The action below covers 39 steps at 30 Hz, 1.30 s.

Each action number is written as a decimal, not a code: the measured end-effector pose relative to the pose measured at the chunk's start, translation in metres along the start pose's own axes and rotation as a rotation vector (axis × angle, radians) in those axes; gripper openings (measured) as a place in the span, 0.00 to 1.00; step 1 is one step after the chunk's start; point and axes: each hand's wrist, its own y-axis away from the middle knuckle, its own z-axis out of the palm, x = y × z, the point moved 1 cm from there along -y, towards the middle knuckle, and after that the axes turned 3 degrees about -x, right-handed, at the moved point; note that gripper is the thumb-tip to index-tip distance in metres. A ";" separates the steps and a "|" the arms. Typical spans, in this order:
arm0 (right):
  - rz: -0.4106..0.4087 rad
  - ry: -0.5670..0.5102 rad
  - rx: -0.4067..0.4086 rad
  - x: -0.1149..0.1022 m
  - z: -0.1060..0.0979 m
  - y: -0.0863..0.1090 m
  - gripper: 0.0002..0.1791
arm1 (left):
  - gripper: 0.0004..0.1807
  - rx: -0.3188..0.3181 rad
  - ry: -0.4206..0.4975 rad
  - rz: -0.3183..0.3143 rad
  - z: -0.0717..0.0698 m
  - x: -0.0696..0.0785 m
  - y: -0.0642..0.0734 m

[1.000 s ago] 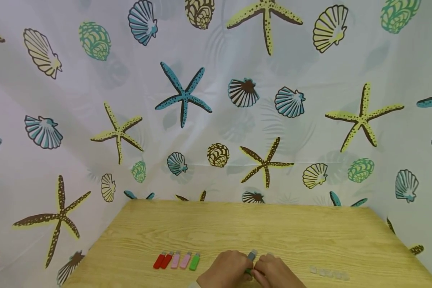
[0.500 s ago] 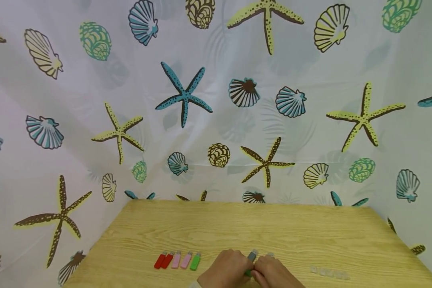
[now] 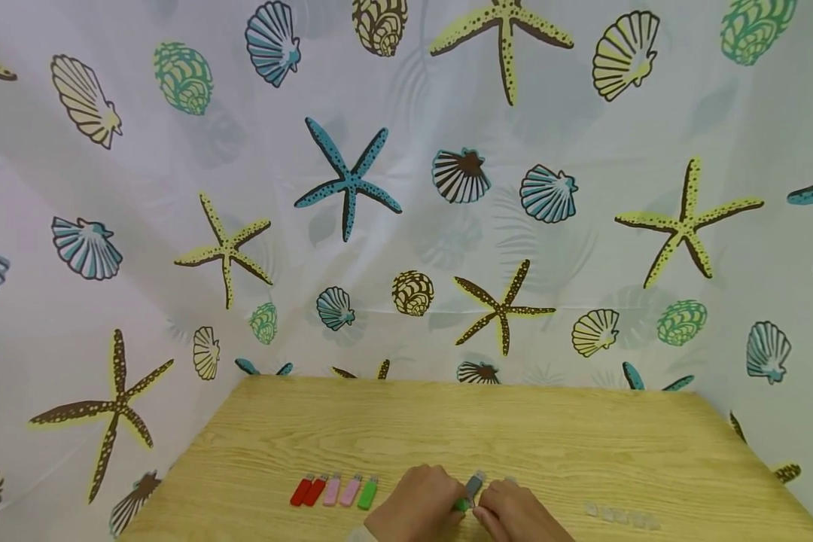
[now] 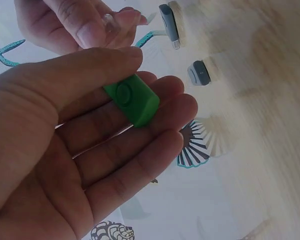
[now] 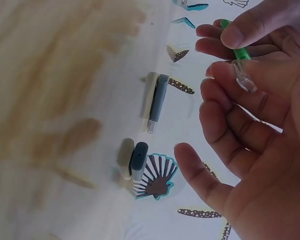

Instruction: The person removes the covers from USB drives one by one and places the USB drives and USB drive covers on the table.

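Note:
My left hand [image 3: 418,503] pinches a green USB stick [image 4: 135,100] between thumb and fingers. Close on its right, my right hand [image 3: 520,512] holds a small clear cap [image 5: 244,77] with thumb and forefinger. In the right wrist view the cap lies at the end of the green stick; whether it sits on the plug I cannot tell. Just beyond the hands a grey USB stick [image 3: 474,484] lies on the table, its plug pointing away. A second grey USB stick [image 5: 139,159] shows in both wrist views; in the head view my right hand mostly covers it.
Left of the hands lie red USB sticks [image 3: 308,490], pink USB sticks [image 3: 341,490] and another green USB stick [image 3: 368,492] in a row. Several clear caps [image 3: 621,516] lie at the right on the wooden table [image 3: 406,421]. A patterned curtain [image 3: 406,226] stands around it.
My left hand has drawn slightly left, leaving a small gap between the hands. More of the green USB stick shows there. My right hand has hardly moved.

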 end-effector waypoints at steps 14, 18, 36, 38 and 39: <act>0.160 -0.066 -0.092 0.003 -0.008 -0.001 0.08 | 0.05 0.026 -0.079 -0.060 -0.006 -0.005 0.003; 0.164 -0.078 -0.105 0.003 -0.009 -0.001 0.06 | 0.07 0.057 -0.104 -0.079 -0.008 -0.007 0.004; 0.242 -0.105 -0.073 0.003 -0.022 0.001 0.07 | 0.06 0.173 0.025 -0.210 -0.016 -0.025 0.008; 0.272 -0.112 -0.070 0.003 -0.023 0.002 0.07 | 0.06 0.175 0.031 -0.228 -0.017 -0.028 0.009; 0.284 -0.116 -0.068 0.004 -0.023 0.002 0.06 | 0.06 0.178 0.035 -0.234 -0.017 -0.030 0.009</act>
